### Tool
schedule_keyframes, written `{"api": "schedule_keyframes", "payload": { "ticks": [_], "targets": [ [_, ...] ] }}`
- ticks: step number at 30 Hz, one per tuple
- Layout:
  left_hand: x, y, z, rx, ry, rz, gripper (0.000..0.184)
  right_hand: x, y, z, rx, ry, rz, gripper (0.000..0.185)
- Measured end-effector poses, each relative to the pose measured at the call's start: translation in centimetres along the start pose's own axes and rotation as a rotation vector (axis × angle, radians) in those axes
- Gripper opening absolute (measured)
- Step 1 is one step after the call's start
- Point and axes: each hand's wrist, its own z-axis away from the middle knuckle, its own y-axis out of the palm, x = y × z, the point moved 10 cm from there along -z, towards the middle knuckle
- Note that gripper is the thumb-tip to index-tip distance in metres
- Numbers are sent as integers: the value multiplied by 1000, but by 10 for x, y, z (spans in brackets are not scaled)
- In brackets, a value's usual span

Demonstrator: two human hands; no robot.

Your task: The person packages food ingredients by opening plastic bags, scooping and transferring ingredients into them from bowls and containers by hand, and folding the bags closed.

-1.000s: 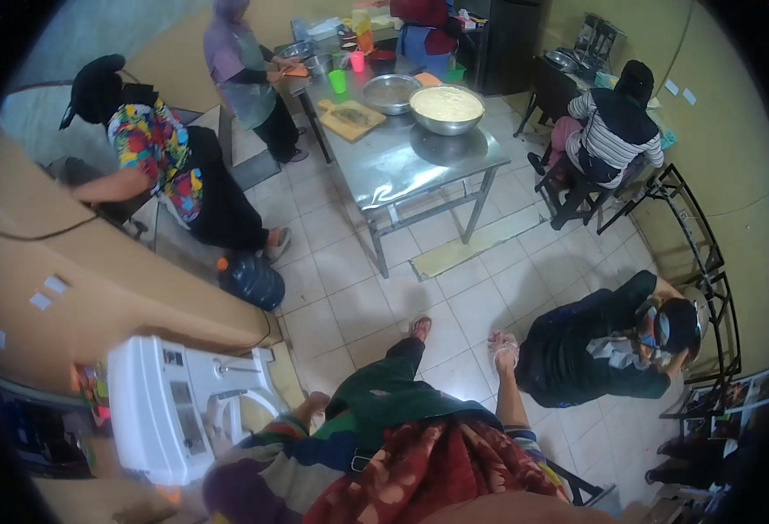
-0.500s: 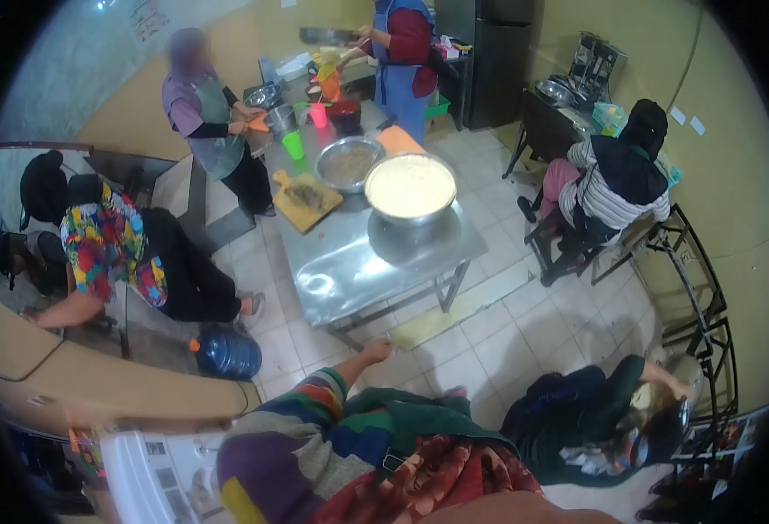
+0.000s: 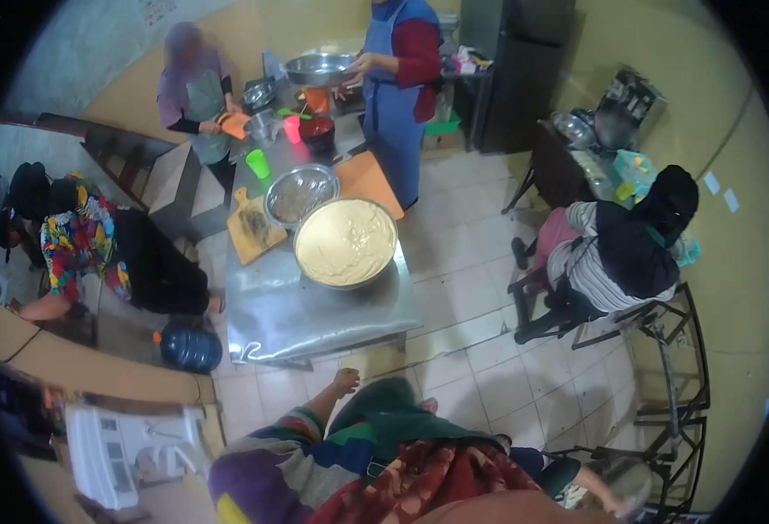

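Observation:
My left hand [image 3: 346,381] hangs low in front of my body, below the near edge of the steel table [image 3: 315,327]. Its fingers are loosely bent, a little apart, and nothing shows in them. My right hand is out of view. On the table, a large bowl of pale, creamy mixture [image 3: 346,243] stands nearest to me. Behind it are a metal bowl with brownish contents [image 3: 301,196], a wooden board [image 3: 250,227] and an orange board [image 3: 372,182]. A green cup [image 3: 258,163] and a pink cup [image 3: 293,130] stand farther back.
One person [image 3: 393,96] holds a metal pan [image 3: 319,70] behind the table; another [image 3: 197,96] handles something orange. A person sits at right [image 3: 620,244], one bends at left [image 3: 131,253], and a co-worker's arm [image 3: 599,493] shows lower right. A blue water jug [image 3: 190,348] stands left.
The table and bowls now appear closer and further left. My left hand came forward, and my right side's limb left view. The person behind the table lifted a pan; the co-worker at lower right slid mostly out of view.

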Motion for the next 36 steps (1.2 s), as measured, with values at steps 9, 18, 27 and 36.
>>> {"api": "schedule_keyframes", "payload": {
  "ticks": [9,18,27,36],
  "targets": [
    [33,57,-22,107,504,-1447,19,247,215,-103,238,-229,548,72],
    [25,112,2,3,-32,-321,19,179,251,-194,360,209,552,64],
    [-69,184,-38,-95,-103,-171,20,289,356,-242,669,117,760,34],
    [-179,228,-79,-162,-68,-171,21,326,483,-376,802,265,361,49]
  ]
}}
